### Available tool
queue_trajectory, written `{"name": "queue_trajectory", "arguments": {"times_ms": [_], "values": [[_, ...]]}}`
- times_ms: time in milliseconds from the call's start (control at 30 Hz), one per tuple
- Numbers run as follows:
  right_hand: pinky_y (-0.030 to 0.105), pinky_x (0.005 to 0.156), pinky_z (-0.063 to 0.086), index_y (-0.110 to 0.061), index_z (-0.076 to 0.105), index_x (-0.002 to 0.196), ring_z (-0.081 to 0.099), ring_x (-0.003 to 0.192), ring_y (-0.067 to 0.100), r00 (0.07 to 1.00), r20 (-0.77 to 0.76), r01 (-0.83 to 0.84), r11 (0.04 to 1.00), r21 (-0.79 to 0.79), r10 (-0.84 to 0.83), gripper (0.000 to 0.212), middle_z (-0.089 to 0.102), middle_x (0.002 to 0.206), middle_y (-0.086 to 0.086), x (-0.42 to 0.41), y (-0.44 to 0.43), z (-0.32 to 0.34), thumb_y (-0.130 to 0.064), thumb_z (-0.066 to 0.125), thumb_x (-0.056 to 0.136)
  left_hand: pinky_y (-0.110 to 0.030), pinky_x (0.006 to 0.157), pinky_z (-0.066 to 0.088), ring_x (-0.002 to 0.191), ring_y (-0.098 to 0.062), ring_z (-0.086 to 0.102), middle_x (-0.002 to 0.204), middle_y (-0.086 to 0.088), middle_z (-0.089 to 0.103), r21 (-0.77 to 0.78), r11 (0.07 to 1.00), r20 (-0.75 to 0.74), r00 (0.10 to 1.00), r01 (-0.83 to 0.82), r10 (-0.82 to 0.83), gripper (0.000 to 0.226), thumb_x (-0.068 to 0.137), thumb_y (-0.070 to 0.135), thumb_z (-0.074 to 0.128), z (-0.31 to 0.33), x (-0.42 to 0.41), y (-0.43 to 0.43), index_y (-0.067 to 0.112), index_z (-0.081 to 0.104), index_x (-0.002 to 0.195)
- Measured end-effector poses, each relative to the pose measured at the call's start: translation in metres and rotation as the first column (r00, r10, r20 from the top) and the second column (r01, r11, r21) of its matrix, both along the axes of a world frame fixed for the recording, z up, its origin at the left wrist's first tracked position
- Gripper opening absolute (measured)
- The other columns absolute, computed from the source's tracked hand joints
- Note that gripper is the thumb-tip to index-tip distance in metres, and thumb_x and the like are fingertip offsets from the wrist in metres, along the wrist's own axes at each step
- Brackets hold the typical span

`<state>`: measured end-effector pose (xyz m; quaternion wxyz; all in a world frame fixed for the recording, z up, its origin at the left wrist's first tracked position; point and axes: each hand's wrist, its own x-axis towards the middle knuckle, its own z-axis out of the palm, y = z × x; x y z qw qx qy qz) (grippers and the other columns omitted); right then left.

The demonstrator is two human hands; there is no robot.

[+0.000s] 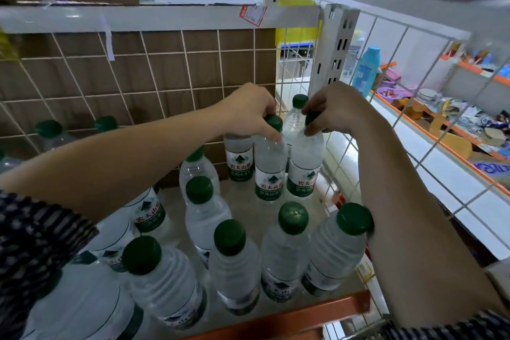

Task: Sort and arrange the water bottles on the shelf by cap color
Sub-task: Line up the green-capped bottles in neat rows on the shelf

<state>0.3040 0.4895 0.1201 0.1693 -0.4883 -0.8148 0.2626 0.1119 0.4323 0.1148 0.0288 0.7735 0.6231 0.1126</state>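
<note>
Two grips at one o'clock on the shelf (303, 310). Left grip (248, 110) curled round the cap of the left bottle (270, 168); right grip (336, 107) pinching the cap of the right bottle (305, 165).

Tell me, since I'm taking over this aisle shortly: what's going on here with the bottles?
A person is working at the back right corner of the shelf. The left hand grips the neck of one green-capped bottle, and the right hand holds the neighbouring bottle at its cap. Both bottles stand upright beside the wire side panel. The front bottles stand loosely spaced, in neither hand. Every cap in view is green.
</note>
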Motion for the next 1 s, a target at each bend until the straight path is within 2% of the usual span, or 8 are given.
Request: {"name": "queue_trajectory", "arguments": {"times_ms": [100,200,367,500,633,767,867,1000], "values": [[0.044,0.085,0.058,-0.014,0.072,0.110,0.069,0.091,0.023,1.000,0.006,-0.014,1.000,0.008,0.014,0.052,0.073,0.105,0.007,-0.002,0.003,-0.006,-0.013,0.090,0.062,-0.026,0.066,0.049,0.072,-0.013,0.059,0.082,-0.002,0.068,0.056,0.998,0.065,0.998,-0.025,0.021,0.045,0.075,0.048,0.079,-0.011,-0.007,0.003,0.009,0.071,0.095],[0.046,0.081,0.060,-0.015,0.072,0.109,0.070,0.086,0.025,1.000,0.010,-0.011,1.000,-0.008,0.011,0.049,0.072,0.101,0.008,-0.001,0.006,-0.009,-0.016,0.090,0.064,-0.018,0.057,0.042,0.065,-0.005,0.055,0.076,0.005,0.064,0.086,0.995,0.152,0.987,-0.058,0.045,0.042,0.074,0.047,0.081,-0.019,-0.010,0.002,0.011,0.071,0.094],[0.044,0.085,0.058,-0.014,0.067,0.120,0.067,0.091,0.024,0.998,0.056,-0.041,0.999,-0.006,0.042,0.053,0.068,0.114,0.009,0.001,0.002,-0.006,-0.018,0.086,0.071,-0.009,0.050,0.040,0.061,-0.003,0.057,0.074,0.007,0.062,0.018,0.998,0.196,0.979,-0.063,0.058,0.042,0.074,0.047,0.080,-0.018,-0.005,0.000,0.013,0.065,0.093],[0.030,0.077,0.048,-0.015,0.061,0.130,0.062,0.097,0.021,0.991,0.111,-0.084,0.992,0.089,0.074,0.055,0.065,0.121,0.007,0.006,-0.011,0.016,-0.033,0.078,0.080,-0.026,0.068,0.053,0.074,-0.008,0.061,0.088,0.001,0.067,-0.080,0.996,0.037,0.998,-0.040,0.043,0.045,0.082,0.050,0.071,-0.003,-0.005,-0.010,0.012,0.067,0.106],[0.030,0.085,0.043,-0.020,0.060,0.128,0.060,0.100,0.016,0.979,0.099,-0.195,0.966,0.169,0.180,0.048,0.067,0.121,0.002,-0.004,-0.041,0.048,-0.040,0.071,0.086,-0.016,0.078,0.049,0.089,0.000,0.061,0.106,0.007,0.066,-0.099,0.995,0.077,0.997,-0.010,0.018,0.040,0.091,0.043,0.062,0.015,-0.023,-0.042,0.018,0.062,0.122],[0.024,0.077,0.036,-0.026,0.061,0.127,0.052,0.099,0.008,0.896,0.242,-0.423,0.879,0.217,0.372,0.042,0.063,0.123,-0.005,-0.047,-0.069,0.065,-0.043,0.066,0.089,-0.014,0.078,0.043,0.090,0.003,0.057,0.103,0.008,0.064,-0.095,0.993,0.052,0.996,-0.070,0.075,0.026,0.096,0.036,0.056,0.025,-0.066,-0.082,0.023,0.063,0.118],[0.026,0.084,0.044,-0.025,0.061,0.127,0.056,0.099,0.005,0.786,0.326,-0.589,0.798,0.132,0.526,0.040,0.062,0.120,-0.008,-0.091,-0.084,0.059,-0.042,0.063,0.090,-0.012,0.071,0.037,0.084,0.008,0.051,0.106,0.008,0.062,-0.084,0.984,-0.029,0.987,-0.160,0.158,0.028,0.097,0.033,0.056,0.021,-0.104,-0.104,0.022,0.061,0.122],[0.015,0.058,0.051,-0.028,0.056,0.128,0.065,0.069,-0.003,0.646,0.383,-0.691,0.719,-0.074,0.660,0.040,0.062,0.097,-0.011,-0.133,-0.087,0.038,-0.039,0.064,0.090,-0.027,0.089,0.047,0.102,-0.012,0.057,0.126,-0.003,0.061,-0.067,0.938,-0.136,0.934,-0.341,0.330,0.038,0.097,0.034,0.055,0.010,-0.145,-0.122,0.017,0.054,0.131]]}}
